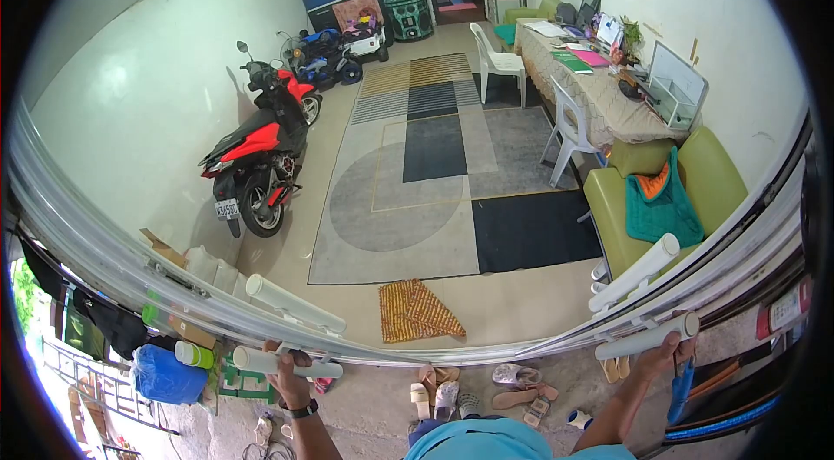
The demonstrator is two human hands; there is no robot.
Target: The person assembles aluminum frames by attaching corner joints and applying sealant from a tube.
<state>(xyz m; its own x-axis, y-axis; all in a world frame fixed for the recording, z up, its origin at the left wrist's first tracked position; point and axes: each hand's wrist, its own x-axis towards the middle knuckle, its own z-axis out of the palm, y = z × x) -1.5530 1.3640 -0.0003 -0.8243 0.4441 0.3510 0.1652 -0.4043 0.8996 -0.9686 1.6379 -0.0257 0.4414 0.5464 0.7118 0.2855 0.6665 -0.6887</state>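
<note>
My left hand [291, 377], with a dark watch at the wrist, is wrapped round a white tubular door handle [254, 360] at lower left. On the other side my right hand [671, 356] grips a matching door handle [638, 338]. Something blue [682, 392] hangs just below the right hand; its kind does not show. The arms are spread wide, and a gap lies between the two glass door panels. Inner handles, one on the left panel [295, 305] and one on the right panel [636, 273], sit behind the glass.
A folded patterned mat [417, 311] lies inside the doorway, before a large rug [391, 208]. Several shoes [521, 395] are at my feet. A red motorcycle [261, 138] stands left; a green sofa [617, 199], white chairs [573, 125] and a cluttered table [565, 82] are right.
</note>
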